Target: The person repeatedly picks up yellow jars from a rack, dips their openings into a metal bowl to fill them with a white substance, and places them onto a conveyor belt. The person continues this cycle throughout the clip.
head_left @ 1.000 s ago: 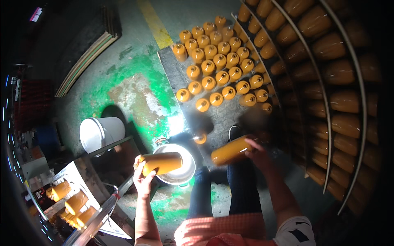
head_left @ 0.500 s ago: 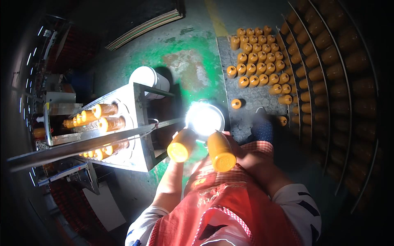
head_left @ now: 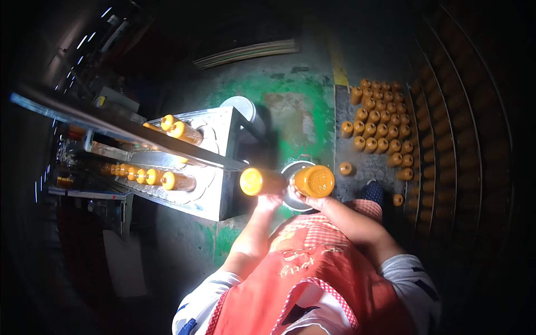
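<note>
My left hand (head_left: 271,202) is closed round an orange bottle (head_left: 255,181), whose round base faces up toward me. In my right hand (head_left: 304,199) is a second orange bottle (head_left: 315,181), also base up, its wall ribbed. The two bottles are apart, side by side in front of my apron. Their necks and most of my fingers are hidden behind them. Below sits a round pale bucket (head_left: 289,207), partly covered by the right bottle and hand.
To the left, a metal workbench (head_left: 215,204) carries orange bottles (head_left: 173,181) in rows. A long metal bar (head_left: 139,142) crosses above it. A white bucket (head_left: 240,105) stands behind. On the right, many orange bottles (head_left: 382,116) stand on the floor beside a loaded rack (head_left: 441,128).
The view has turned left, and the bench and floor bottles sit farther right in it. Both held bottles have risen relative to my body. The bright glare on the bucket has gone.
</note>
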Available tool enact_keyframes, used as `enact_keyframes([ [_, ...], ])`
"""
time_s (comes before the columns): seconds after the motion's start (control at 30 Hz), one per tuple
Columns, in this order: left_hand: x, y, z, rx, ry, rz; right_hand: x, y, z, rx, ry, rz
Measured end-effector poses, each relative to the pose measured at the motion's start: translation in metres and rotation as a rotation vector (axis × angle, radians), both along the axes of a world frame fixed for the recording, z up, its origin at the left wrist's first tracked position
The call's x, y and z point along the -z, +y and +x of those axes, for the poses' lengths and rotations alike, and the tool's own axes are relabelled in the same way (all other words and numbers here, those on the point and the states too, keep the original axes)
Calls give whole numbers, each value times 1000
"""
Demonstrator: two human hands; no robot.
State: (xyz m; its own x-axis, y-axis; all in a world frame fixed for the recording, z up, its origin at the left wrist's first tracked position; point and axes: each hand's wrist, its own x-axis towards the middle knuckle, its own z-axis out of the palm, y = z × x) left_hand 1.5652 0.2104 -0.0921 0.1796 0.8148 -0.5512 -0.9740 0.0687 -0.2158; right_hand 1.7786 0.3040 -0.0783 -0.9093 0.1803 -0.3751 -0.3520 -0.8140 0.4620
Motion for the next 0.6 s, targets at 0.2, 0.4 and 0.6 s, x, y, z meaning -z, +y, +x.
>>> enact_keyframes([
  [0.2, -11, 8, -10, 188, 202, 237, -36, 4, -6, 68, 361, 189],
  [0.4, -21, 20, -21, 236, 238, 290, -62, 4, -7, 227, 248, 368],
  [0.6, -17, 22, -22, 195, 346, 481, -101, -8, -1, 296, 206, 533],
])
